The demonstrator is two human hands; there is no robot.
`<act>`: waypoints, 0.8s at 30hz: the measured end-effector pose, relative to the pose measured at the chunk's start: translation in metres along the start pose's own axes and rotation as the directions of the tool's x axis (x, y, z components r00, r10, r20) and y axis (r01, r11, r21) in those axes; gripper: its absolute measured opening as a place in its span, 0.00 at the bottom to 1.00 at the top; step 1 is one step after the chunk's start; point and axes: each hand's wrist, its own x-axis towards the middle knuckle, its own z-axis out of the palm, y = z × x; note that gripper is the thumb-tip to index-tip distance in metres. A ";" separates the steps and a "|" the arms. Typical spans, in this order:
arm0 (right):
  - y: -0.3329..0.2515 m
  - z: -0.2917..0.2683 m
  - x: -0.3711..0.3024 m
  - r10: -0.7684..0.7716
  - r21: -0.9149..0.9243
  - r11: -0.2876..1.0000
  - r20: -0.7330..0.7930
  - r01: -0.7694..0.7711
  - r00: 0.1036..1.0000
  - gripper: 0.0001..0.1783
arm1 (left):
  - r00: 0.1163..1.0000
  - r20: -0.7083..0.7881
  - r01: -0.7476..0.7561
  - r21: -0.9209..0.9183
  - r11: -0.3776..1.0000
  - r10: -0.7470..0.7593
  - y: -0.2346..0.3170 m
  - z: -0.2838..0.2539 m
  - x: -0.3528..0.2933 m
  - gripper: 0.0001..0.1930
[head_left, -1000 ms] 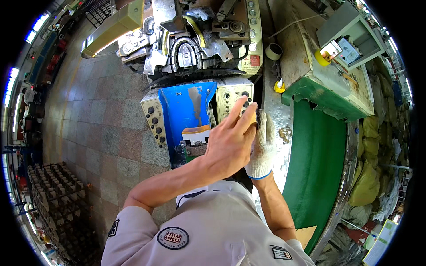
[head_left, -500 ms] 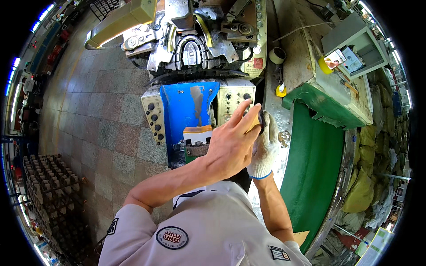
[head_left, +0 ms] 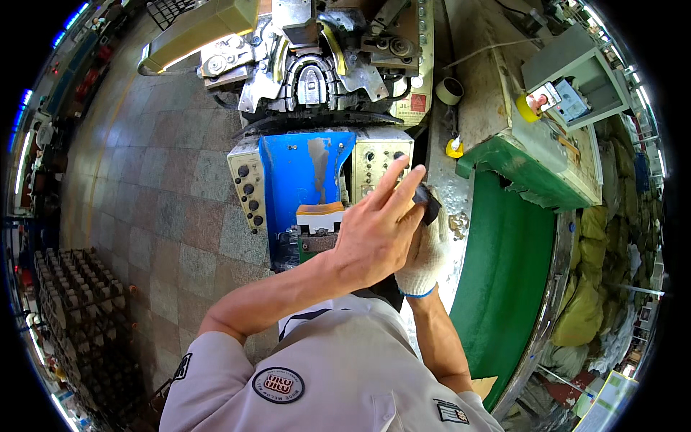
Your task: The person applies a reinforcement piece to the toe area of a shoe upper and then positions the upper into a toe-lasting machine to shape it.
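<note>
Head view: bare left hand [head_left: 378, 234] over white knit-gloved right hand [head_left: 423, 261], well in front of the body. Small black, smooth-looking piece [head_left: 430, 206] sits between them, at the glove's upper end. Right fingers look curled round it, partly hidden; left index and middle point out, slightly apart, the rest folded. Can't tell if left thumb pinches the piece.

Risks, my judgement: piece could slip if knit fabric grips poorly; left fingertips could knock a knob on the cream metal control panel [head_left: 366, 171] if the hands drift forward. Depth gap to it unclear.

Containers: grey open-fronted box [head_left: 608, 83] on the right bench has a pale-blue flat rectangular item [head_left: 571, 103] at its opening. Dark multi-tier rack [head_left: 79, 317], lower left, carries rows of pale pieces. Olive-green sacks [head_left: 581, 313], far right: contents hidden.
</note>
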 end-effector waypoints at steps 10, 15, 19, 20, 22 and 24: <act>-0.006 -0.010 0.000 -0.282 -0.777 0.439 0.358 0.452 0.890 0.28 | 0.999 -0.051 -0.010 0.012 1.000 0.010 -0.014 -0.005 0.002 0.14; -0.004 -0.004 -0.002 -0.410 -0.741 0.413 0.367 0.529 0.835 0.21 | 0.999 -0.043 -0.022 -0.008 1.000 0.022 -0.008 -0.009 0.000 0.12; -0.008 0.003 -0.010 -0.349 -0.793 0.434 0.289 0.427 0.892 0.18 | 0.992 -0.041 -0.122 -0.064 0.990 0.119 -0.012 -0.007 -0.007 0.14; -0.008 0.004 -0.012 -0.340 -0.801 0.461 0.238 0.382 0.910 0.18 | 0.993 -0.055 -0.105 -0.063 0.992 0.102 -0.014 -0.005 -0.007 0.14; -0.014 0.011 -0.013 -0.319 -0.808 0.512 0.137 0.292 0.938 0.19 | 0.994 -0.085 -0.072 -0.061 0.996 0.066 -0.021 -0.004 -0.004 0.12; -0.019 0.015 -0.016 -0.335 -0.810 0.510 0.122 0.288 0.934 0.18 | 0.993 -0.111 -0.047 -0.097 0.994 0.036 -0.021 -0.007 -0.002 0.09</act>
